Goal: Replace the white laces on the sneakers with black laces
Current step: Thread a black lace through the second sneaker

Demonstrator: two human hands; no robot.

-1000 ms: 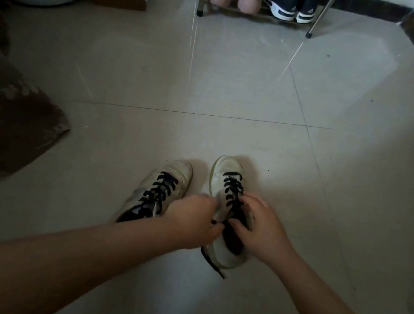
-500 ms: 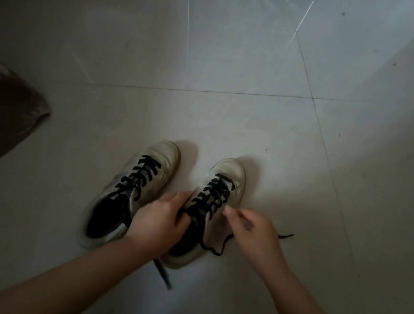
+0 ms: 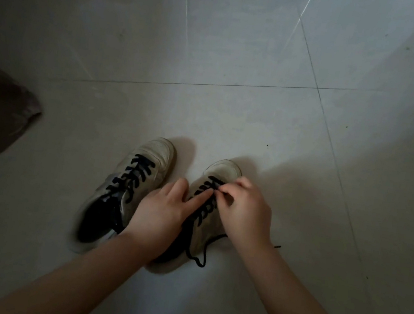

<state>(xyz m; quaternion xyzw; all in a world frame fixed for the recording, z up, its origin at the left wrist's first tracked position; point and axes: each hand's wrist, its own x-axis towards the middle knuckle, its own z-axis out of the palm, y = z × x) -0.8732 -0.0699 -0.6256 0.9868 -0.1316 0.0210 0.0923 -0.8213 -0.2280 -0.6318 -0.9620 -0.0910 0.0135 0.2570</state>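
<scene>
On the tiled floor [image 3: 234, 107] our two sneakers stood side by side, both with black laces. The left sneaker [image 3: 126, 187] looked done. Our right hand [image 3: 243, 210] had moved up from the loose lace end [image 3: 199, 257] to pinch the black lace [image 3: 207, 200] near the right sneaker's [image 3: 225, 170] toe. Our left hand [image 3: 162, 212] pressed flat beside it. We think only tightening was left.
</scene>
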